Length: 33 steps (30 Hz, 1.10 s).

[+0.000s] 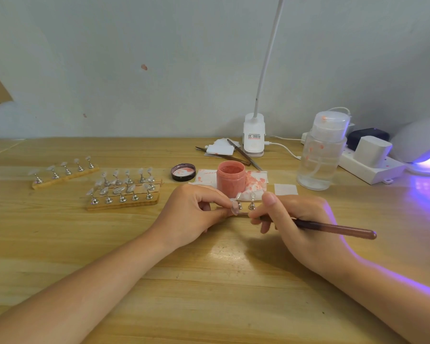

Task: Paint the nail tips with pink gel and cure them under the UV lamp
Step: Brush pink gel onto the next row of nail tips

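Note:
My left hand (191,214) pinches a clear nail tip (234,207) on its small metal stand, just in front of the open jar of pink gel (231,178). My right hand (293,224) grips a brown brush (333,228), handle pointing right, its bristle end hidden by my fingers close to the nail tip. Two more metal stands (252,202) sit between my hands. The UV lamp (422,147) glows violet at the far right edge. Wooden strips with rows of clear nail tips (122,192) lie to the left.
The jar's black lid (183,172) lies left of the jar on a pink-stained paper towel (257,181). A clear pump bottle (320,155), a white power strip (370,165), a white desk lamp base (253,135) and spare tools (243,155) stand at the back.

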Each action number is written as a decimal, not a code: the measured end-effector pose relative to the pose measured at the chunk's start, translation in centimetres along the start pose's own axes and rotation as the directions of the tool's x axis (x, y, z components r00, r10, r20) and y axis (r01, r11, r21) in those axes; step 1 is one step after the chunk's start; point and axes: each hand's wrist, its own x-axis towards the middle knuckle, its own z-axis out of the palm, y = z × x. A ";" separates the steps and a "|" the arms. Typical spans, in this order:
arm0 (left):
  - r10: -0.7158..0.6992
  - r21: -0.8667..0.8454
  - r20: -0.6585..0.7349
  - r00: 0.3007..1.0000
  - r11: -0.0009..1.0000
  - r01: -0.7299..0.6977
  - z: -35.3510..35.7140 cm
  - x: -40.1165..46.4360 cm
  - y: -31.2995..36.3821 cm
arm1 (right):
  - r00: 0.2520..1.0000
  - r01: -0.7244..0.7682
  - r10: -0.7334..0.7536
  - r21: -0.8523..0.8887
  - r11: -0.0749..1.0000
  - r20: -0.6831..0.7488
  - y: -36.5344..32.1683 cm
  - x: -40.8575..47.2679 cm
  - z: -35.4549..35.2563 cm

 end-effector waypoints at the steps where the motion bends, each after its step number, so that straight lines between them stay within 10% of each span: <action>1: -0.003 -0.003 0.001 1.000 1.000 0.003 0.0 0.0 0.0 | 1.000 -0.007 0.007 0.035 0.999 0.006 0.0 -0.1 -0.1; 33: 0.015 0.031 -0.016 1.000 0.999 -0.015 0.1 -0.1 0.6 | 0.998 0.062 -0.062 -0.083 0.995 0.010 -0.4 0.2 0.0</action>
